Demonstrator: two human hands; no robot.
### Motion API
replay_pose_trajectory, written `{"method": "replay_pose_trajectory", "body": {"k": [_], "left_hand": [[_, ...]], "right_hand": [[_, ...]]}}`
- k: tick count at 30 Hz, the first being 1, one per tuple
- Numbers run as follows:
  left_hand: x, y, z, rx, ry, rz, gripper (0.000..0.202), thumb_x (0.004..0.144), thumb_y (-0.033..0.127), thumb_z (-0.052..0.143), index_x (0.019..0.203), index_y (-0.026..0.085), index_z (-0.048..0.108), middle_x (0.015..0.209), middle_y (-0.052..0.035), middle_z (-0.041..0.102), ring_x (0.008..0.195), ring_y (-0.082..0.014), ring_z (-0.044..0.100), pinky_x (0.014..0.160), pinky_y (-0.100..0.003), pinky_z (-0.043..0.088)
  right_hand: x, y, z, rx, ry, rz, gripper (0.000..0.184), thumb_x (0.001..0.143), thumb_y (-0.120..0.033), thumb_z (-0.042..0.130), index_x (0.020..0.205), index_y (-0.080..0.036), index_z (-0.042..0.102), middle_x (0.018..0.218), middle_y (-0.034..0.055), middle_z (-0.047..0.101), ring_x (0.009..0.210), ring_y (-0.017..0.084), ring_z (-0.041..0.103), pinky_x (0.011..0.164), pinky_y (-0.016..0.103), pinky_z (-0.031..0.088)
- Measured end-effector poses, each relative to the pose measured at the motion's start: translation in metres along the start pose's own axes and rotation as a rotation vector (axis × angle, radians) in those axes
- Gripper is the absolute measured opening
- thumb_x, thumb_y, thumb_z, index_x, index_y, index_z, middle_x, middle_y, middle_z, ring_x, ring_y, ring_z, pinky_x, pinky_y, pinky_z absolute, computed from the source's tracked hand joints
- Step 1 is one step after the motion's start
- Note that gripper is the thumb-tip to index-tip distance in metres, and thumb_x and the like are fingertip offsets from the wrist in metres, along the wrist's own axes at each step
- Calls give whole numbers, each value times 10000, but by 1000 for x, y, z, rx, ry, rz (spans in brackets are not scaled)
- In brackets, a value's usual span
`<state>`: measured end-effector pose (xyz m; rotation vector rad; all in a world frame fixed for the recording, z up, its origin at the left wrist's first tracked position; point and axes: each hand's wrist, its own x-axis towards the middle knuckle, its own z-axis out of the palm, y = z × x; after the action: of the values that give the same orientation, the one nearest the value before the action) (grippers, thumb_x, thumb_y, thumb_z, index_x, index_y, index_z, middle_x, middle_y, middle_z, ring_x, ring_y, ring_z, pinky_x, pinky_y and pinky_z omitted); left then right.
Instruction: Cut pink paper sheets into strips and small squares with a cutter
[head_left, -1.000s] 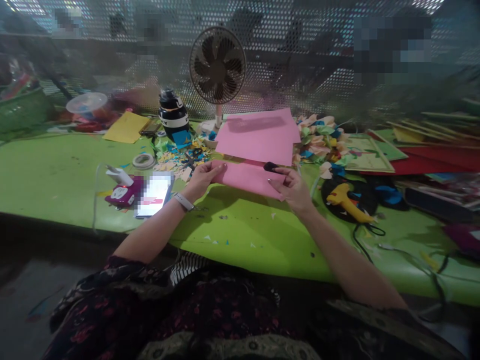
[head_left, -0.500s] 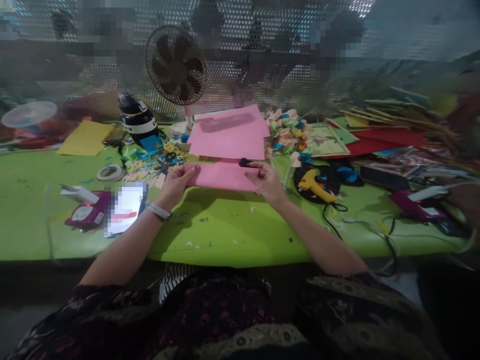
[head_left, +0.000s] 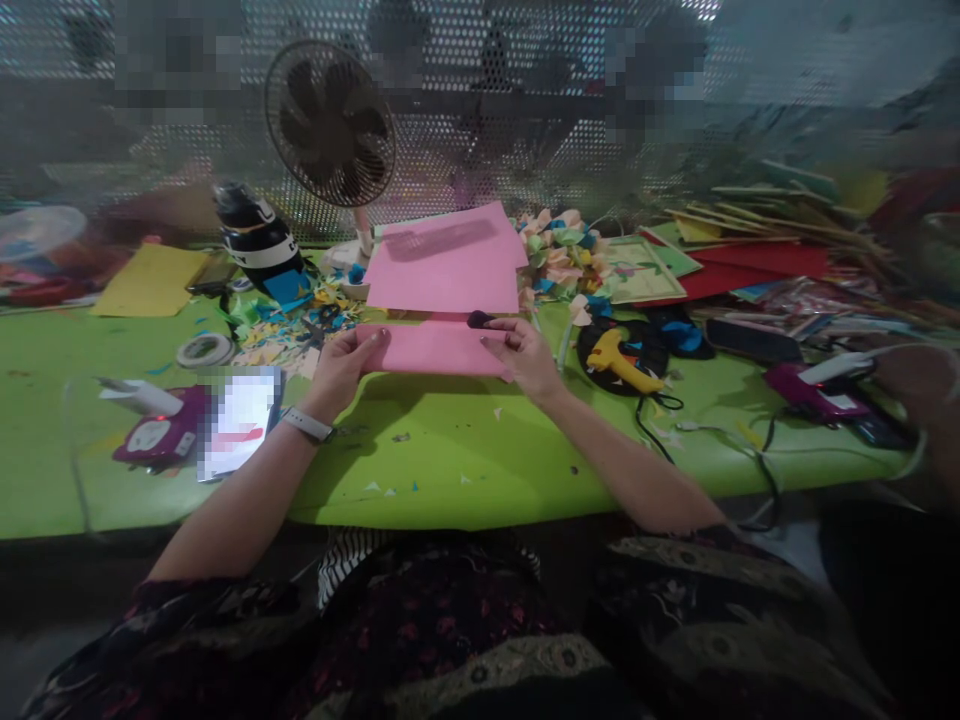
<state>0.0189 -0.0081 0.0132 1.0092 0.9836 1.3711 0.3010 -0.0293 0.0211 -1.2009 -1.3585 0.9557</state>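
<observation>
Between my two hands is a folded strip of pink paper (head_left: 431,349), held just above the green tabletop. My left hand (head_left: 343,365) pinches its left end, thumb on top. At the right end, my right hand (head_left: 529,358) grips the paper between thumb and fingers. A small black object (head_left: 480,320), whose kind I cannot make out, sticks out by the right fingertips. Behind the strip lie larger pink sheets (head_left: 442,265), one with a shadow across it.
Left of my hands are a phone (head_left: 241,425), a tape roll (head_left: 205,350), paper scraps (head_left: 274,335) and a black bottle (head_left: 259,240). A fan (head_left: 330,125) stands behind. To the right are a yellow glue gun (head_left: 622,362), paper flowers (head_left: 562,250) and red sheets (head_left: 765,268).
My view has shifted slightly, so things on the table appear a little further left. Both hands keep their hold on the pink paper, with little visible movement.
</observation>
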Motion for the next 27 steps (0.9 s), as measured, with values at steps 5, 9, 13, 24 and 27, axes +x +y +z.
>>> {"method": "replay_pose_trajectory", "body": {"k": [5,9,13,24,27], "left_hand": [[2,7,-6,64,-10,-44,409,576,449,1002,828,196,804,854,-46,794,704,-134,684,658,-245,571],[10,23,-24,287,-128,-248,395,492,377,1030,757,181,813,779,-69,779,628,-147,643,549,-245,506],[15,34,-37,543,-343,-279,289,500,301,1012,596,186,764,585,-26,678,517,-112,517,467,-229,346],[15,27,-42,911,-472,-89,288,609,311,877,454,224,650,410,24,480,393,-98,344,449,-283,180],[11,27,-38,1081,-457,-45,343,662,313,813,424,231,580,410,11,460,410,-116,354,481,-308,196]], "right_hand": [[4,5,-3,-61,16,31,541,732,-602,823,1079,-224,651,851,38,707,704,177,613,556,298,477],[8,10,-8,-149,-69,100,501,682,-609,860,919,-228,638,680,-16,616,589,147,505,515,287,398],[6,12,-9,-270,-164,141,387,690,-469,894,784,-213,619,664,-9,628,630,159,548,572,292,403],[0,3,-2,-704,-236,18,249,788,-292,844,666,-224,637,791,52,714,778,240,643,732,380,453],[-1,4,0,-757,-247,32,240,797,-293,839,679,-228,640,823,61,733,783,250,655,716,384,449]]}}
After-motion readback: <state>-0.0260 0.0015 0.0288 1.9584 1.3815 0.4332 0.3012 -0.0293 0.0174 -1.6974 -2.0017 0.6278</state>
